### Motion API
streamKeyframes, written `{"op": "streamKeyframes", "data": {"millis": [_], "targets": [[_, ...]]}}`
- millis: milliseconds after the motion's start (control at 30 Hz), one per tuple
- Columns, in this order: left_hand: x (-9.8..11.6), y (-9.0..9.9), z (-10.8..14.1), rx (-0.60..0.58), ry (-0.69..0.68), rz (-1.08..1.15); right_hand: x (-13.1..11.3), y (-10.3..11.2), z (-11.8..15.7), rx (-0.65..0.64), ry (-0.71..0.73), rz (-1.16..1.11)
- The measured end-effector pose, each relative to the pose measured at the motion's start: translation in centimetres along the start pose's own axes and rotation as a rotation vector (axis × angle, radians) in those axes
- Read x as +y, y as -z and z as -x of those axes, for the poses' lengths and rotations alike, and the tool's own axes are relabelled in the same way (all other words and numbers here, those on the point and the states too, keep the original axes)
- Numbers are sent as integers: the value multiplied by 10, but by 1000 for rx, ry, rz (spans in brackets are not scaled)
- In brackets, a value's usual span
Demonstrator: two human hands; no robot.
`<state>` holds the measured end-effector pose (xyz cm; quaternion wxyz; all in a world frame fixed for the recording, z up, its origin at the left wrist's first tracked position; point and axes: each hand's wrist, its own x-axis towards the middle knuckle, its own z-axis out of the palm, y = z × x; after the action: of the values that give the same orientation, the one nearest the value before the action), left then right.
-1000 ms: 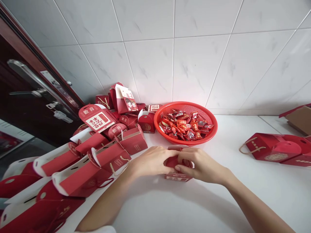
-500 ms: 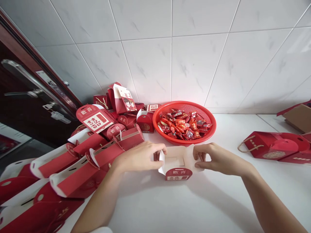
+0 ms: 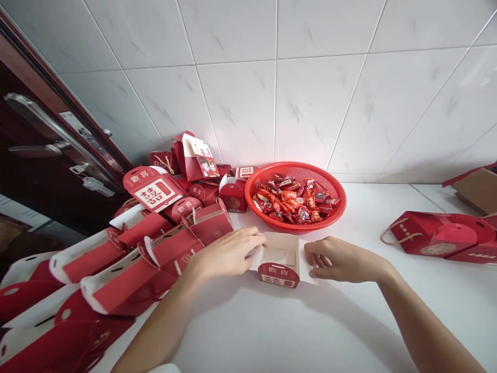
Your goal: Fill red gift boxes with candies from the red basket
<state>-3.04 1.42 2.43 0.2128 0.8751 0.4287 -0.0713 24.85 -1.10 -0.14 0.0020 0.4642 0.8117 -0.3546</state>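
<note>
A small red and white paper candy box (image 3: 278,274) stands on the white counter in front of me, its top uncovered and its white inside visible. My left hand (image 3: 229,254) is closed at the left flap, fingers over the flap's inner side and the thumb below. On the other side, my right hand (image 3: 341,260) has curled fingers on the white right flap, which is folded outward. The fingertips of both hands are partly hidden. Just behind the box, a red plastic basket (image 3: 341,210) holds many wrapped candies (image 3: 297,199).
Rows of red boxes (image 3: 128,290) fill the counter's left side, with more folded boxes (image 3: 198,160) heaped against the tiled wall. At right lie red boxes with a rope handle (image 3: 435,235) and a brown carton (image 3: 477,189). A door with a metal handle (image 3: 42,119) is far left.
The box has shifted slightly left and both side flaps are spread lower and farther outward. My right hand has moved a little left and down; my left hand has flattened over its flap.
</note>
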Motion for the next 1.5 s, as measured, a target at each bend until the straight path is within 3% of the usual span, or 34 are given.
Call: {"op": "streamKeyframes", "data": {"millis": [200, 467, 567, 700, 833, 1167, 1500], "targets": [[8, 0, -2, 23, -19, 188, -6, -2, -2, 98, 16, -99], [10, 6, 6, -13, 120, 160, -18, -25, -11, 60, 96, 200], [8, 7, 9, 13, 107, 190, -24, -34, -11, 124, 109, 305], [5, 5, 10, 16, 93, 198, -33, -45, -16, 217, 27, 442], [7, 5, 10, -28, 106, 170, -41, -52, -22, 202, -55, 536], [-2, -3, 8, -183, 136, 38, -45, -48, -22, 165, -98, 491], [8, -15, -6, -58, 131, 21, -40, -38, -17, 175, -91, 480]]}}
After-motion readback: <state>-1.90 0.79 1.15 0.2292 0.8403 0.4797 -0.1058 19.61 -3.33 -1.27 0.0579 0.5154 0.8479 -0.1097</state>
